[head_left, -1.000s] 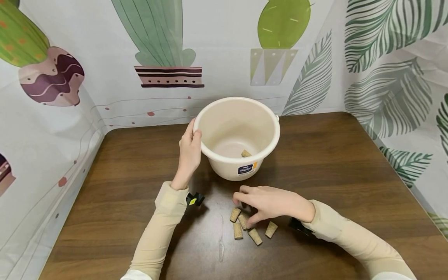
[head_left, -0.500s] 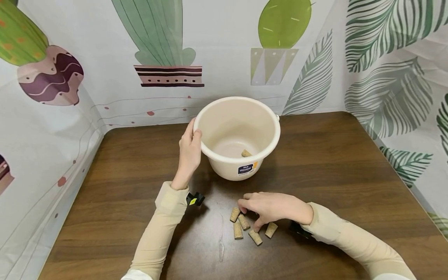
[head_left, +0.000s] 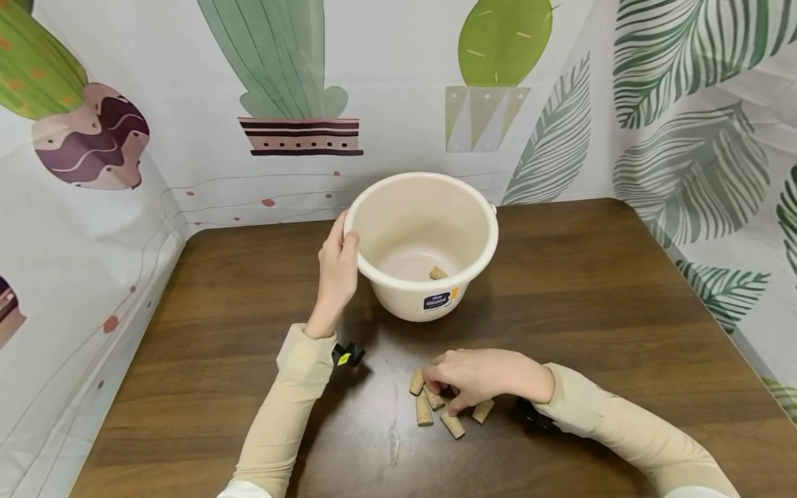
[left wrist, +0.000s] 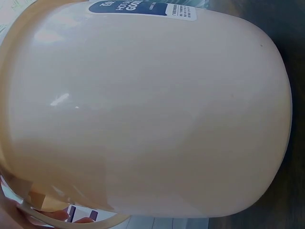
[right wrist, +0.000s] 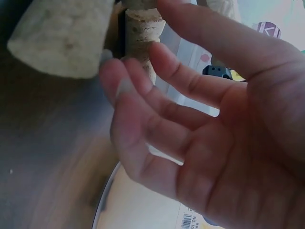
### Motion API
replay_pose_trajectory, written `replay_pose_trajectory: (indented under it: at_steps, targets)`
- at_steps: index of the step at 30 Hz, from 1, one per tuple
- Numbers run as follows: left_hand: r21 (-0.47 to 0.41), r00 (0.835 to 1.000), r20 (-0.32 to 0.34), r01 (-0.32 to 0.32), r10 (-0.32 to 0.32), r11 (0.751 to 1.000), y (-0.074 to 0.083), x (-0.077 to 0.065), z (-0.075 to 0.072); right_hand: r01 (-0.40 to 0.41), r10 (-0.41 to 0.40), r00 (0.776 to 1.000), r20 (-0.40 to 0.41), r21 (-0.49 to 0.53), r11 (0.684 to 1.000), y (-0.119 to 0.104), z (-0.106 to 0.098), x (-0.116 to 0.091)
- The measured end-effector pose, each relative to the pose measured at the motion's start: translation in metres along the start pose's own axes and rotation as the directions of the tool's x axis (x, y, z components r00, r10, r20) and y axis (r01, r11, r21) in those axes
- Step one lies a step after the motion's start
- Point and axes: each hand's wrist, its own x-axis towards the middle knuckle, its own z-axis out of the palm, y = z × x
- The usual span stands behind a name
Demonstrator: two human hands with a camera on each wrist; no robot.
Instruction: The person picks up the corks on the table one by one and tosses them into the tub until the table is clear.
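My left hand (head_left: 338, 270) grips the left side of a cream plastic bucket (head_left: 405, 302) at its rim. In the left wrist view the bucket's wall (left wrist: 143, 109) fills most of the picture, with fingertips (left wrist: 57, 214) by its handle. One cork (head_left: 438, 273) lies inside. Over a small group of corks (head_left: 423, 411) on the table hovers my right hand (head_left: 482, 377), fingers bent and spread. Its thumb is at the front cork (head_left: 452, 425), seemingly touching it. The right wrist view shows a cork (right wrist: 62, 38) near the fingertips and nothing held in the palm (right wrist: 228, 157).
The brown wooden table (head_left: 598, 297) reaches back to a wall cloth (head_left: 398, 83) printed with cacti and leaves. Another cork (head_left: 482, 411) lies just right of the group, partly under my right hand. A black wrist camera (head_left: 349, 355) sits beside my left cuff.
My right hand has shifted slightly right and come down nearer the corks, its fingers drawing in. The front cork has moved a little. My left hand and the bucket stay put.
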Motion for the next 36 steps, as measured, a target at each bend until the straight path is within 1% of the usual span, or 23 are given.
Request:
replay_pose_trajectory:
  at_steps: [2,5,8,10,18,20,26,32,36]
  targets:
    - [-0.003,1.000,0.003,-0.001,0.001,1.000,0.0000,-0.0002,-0.0001,0.023,-0.023,1.000,-0.002,0.014,1.000,-0.0003,0.0005,0.0004]
    - [-0.004,1.000,0.004,-0.001,0.001,1.000,0.0002,-0.0002,-0.0001,0.029,-0.029,1.000,-0.003,0.025,0.999,-0.0016,0.0005,0.0005]
    - [-0.008,1.000,0.000,0.000,0.000,1.000,0.0006,-0.0003,0.0001,0.021,-0.021,1.000,-0.004,0.011,1.000,-0.0031,0.0002,-0.0001]
    - [-0.012,1.000,-0.002,0.000,0.000,1.000,0.0006,-0.0001,0.0001,0.030,-0.030,0.999,-0.013,-0.005,1.000,-0.0033,0.0007,-0.0008]
    - [-0.018,1.000,-0.006,0.000,0.000,1.000,0.0002,-0.0002,0.0001,0.095,-0.098,0.988,-0.118,-0.031,0.995,0.0019,0.0058,-0.0007]
    - [-0.018,1.000,-0.005,0.003,-0.003,1.000,0.0004,-0.0005,0.0001,0.103,-0.106,0.986,-0.132,-0.032,0.994,0.0030,0.0065,0.0002]
    - [-0.005,1.000,-0.008,0.011,-0.011,1.000,0.0006,-0.0012,0.0007,0.098,-0.098,0.988,-0.123,-0.005,0.995,0.0042,0.0084,0.0025]
    - [0.004,1.000,-0.016,0.006,-0.006,1.000,-0.0014,-0.0003,0.0019,0.119,-0.124,0.987,-0.105,-0.055,0.991,0.0040,0.0083,0.0023]
    - [-0.004,1.000,-0.014,0.003,-0.003,1.000,-0.0010,0.0005,0.0017,0.114,-0.118,0.989,-0.087,-0.047,0.992,0.0039,0.0079,0.0026]
